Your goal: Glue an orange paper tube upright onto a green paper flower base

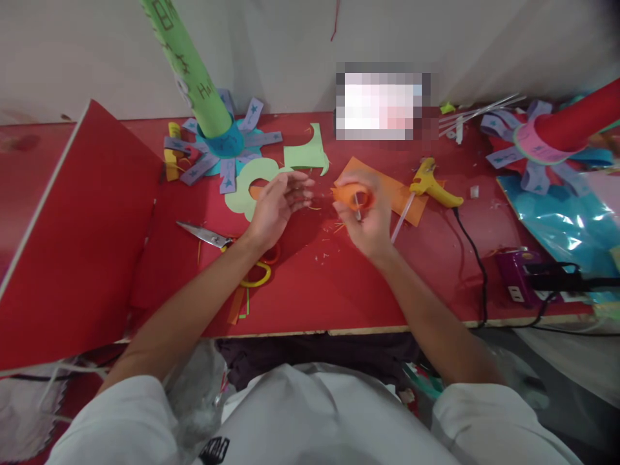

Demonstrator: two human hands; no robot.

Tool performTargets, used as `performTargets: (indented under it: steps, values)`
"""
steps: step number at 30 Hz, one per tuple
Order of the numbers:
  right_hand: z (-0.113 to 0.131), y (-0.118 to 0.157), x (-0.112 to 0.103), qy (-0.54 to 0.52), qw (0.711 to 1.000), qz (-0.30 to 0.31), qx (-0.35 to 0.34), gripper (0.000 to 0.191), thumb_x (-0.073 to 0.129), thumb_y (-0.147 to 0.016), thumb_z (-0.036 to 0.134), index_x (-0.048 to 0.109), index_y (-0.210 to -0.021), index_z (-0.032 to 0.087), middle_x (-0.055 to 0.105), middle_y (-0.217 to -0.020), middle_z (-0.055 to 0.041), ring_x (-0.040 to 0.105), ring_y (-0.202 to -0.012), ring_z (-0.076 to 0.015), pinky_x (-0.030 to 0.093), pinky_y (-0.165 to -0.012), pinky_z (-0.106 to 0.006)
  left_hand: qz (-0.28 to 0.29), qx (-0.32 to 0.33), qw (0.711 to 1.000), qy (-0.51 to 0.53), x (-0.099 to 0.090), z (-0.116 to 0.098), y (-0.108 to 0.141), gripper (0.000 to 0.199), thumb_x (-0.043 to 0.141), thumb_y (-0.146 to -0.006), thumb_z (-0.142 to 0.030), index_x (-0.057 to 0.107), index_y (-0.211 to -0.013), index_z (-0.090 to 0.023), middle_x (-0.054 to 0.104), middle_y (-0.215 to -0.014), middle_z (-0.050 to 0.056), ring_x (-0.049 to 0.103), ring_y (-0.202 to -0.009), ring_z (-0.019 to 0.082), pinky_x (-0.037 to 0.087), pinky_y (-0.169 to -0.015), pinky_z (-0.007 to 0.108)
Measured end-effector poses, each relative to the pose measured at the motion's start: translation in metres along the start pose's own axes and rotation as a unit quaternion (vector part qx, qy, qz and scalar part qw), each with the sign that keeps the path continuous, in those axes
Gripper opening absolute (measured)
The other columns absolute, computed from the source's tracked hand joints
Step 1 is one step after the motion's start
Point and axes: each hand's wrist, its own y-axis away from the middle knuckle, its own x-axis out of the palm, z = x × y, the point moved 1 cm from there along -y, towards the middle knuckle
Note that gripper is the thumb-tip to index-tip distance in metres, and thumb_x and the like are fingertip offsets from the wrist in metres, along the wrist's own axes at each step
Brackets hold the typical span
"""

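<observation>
My right hand [375,223] closes round a small curled piece of orange craft foam or paper [346,194], slightly blurred. A small pale thing shows inside the curl, too unclear to name. Fingers loosely spread, my left hand [274,210] is apart from it and holds nothing that I can see. Partly behind that hand lies a pale green flower cut-out [237,194] with an orange patch in its middle hole. Below the left wrist rest open scissors [206,235] with yellow and red handles. A flat orange sheet [411,210] lies beyond my right hand.
Beside the orange sheet is a yellow glue gun [431,183] with its cord. Two decorated tubes, one green [194,71] and one red [581,119], stand on flower-like bases. A red board [82,245] rises at the left; a purple power box [518,274] sits right.
</observation>
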Motion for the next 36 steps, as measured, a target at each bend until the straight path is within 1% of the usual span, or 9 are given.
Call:
performTargets:
  steps: [2,5,11,17,21,25,30,33,36]
  values:
    - [-0.003,-0.006,-0.003,-0.077,0.992,-0.071,0.067,0.034,0.069,-0.104,0.061,0.067,-0.120,0.031,0.075,-0.119,-0.0091,0.075,-0.118,-0.0316,0.060,-0.115,-0.060,-0.034,0.006,0.999,-0.007,-0.004,0.004,-0.001,0.036,0.074,-0.103,-0.062,0.077,-0.103,-0.026,0.080,-0.106,0.006,0.076,-0.087,0.015,0.064,-0.081,0.028]
    - [-0.012,-0.011,-0.006,-0.211,0.956,-0.160,0.124,0.032,0.075,-0.100,0.060,0.067,-0.115,0.033,0.071,-0.108,-0.0049,0.076,-0.110,-0.0285,0.063,-0.112,-0.059,-0.009,-0.003,0.999,-0.043,-0.003,0.010,-0.001,0.034,0.084,-0.097,-0.058,0.076,-0.098,-0.024,0.076,-0.092,0.004,0.071,-0.079,0.014,0.061,-0.075,0.026]
    - [-0.046,-0.003,-0.012,-0.340,0.893,-0.182,0.233,0.037,0.066,-0.104,0.065,0.068,-0.116,0.031,0.073,-0.115,-0.0070,0.075,-0.129,-0.0316,0.059,-0.117,-0.068,0.113,0.064,0.964,-0.233,0.006,0.010,0.005,0.030,0.081,-0.098,-0.053,0.083,-0.103,-0.023,0.079,-0.110,0.009,0.075,-0.102,0.021,0.061,-0.096,0.035]
    - [-0.046,0.000,-0.010,-0.240,0.948,-0.111,0.175,0.052,0.044,-0.111,0.075,0.067,-0.132,0.033,0.072,-0.133,-0.0098,0.069,-0.142,-0.0314,0.062,-0.114,-0.064,0.176,0.118,0.942,-0.259,0.010,0.010,0.009,0.045,0.079,-0.100,-0.055,0.080,-0.134,-0.026,0.078,-0.142,0.013,0.072,-0.134,0.030,0.052,-0.123,0.046]
    - [-0.015,-0.005,0.000,-0.295,0.918,-0.133,0.232,0.039,0.069,-0.103,0.069,0.070,-0.124,0.035,0.074,-0.136,-0.0051,0.067,-0.146,-0.0294,0.053,-0.127,-0.061,0.183,0.069,0.965,-0.177,0.009,0.015,0.008,0.055,0.077,-0.102,-0.059,0.073,-0.144,-0.023,0.070,-0.155,0.015,0.065,-0.147,0.033,0.050,-0.128,0.048]
    - [0.006,-0.007,0.010,-0.258,0.936,-0.129,0.205,0.047,0.077,-0.096,0.070,0.070,-0.125,0.034,0.075,-0.134,-0.0056,0.070,-0.141,-0.0302,0.057,-0.126,-0.057,0.160,0.062,0.978,-0.117,0.009,0.014,0.006,0.054,0.080,-0.100,-0.057,0.071,-0.142,-0.024,0.072,-0.150,0.013,0.068,-0.142,0.032,0.050,-0.128,0.047]
    - [0.014,-0.004,0.011,-0.166,0.978,-0.075,0.099,0.038,0.081,-0.098,0.055,0.069,-0.126,0.032,0.073,-0.129,-0.0083,0.074,-0.125,-0.0293,0.063,-0.116,-0.054,0.056,0.042,0.995,-0.066,0.009,0.012,0.005,0.042,0.086,-0.095,-0.059,0.075,-0.116,-0.024,0.075,-0.112,0.004,0.072,-0.105,0.019,0.061,-0.100,0.032]
    - [0.014,-0.001,0.009,-0.148,0.987,-0.034,0.054,0.043,0.080,-0.100,0.051,0.067,-0.136,0.033,0.072,-0.134,-0.0091,0.071,-0.131,-0.0312,0.060,-0.120,-0.059,0.012,0.044,0.997,-0.068,0.004,0.013,0.003,0.038,0.088,-0.093,-0.060,0.077,-0.101,-0.024,0.067,-0.089,-0.001,0.062,-0.080,0.012,0.055,-0.077,0.023]
    - [0.012,-0.001,0.007,-0.145,0.989,0.011,0.029,0.053,0.080,-0.100,0.052,0.061,-0.146,0.035,0.068,-0.147,-0.0094,0.066,-0.143,-0.0338,0.054,-0.126,-0.064,-0.018,0.047,0.997,-0.057,-0.001,0.013,-0.001,0.039,0.092,-0.090,-0.059,0.079,-0.099,-0.024,0.064,-0.082,-0.002,0.057,-0.072,0.010,0.049,-0.068,0.022]
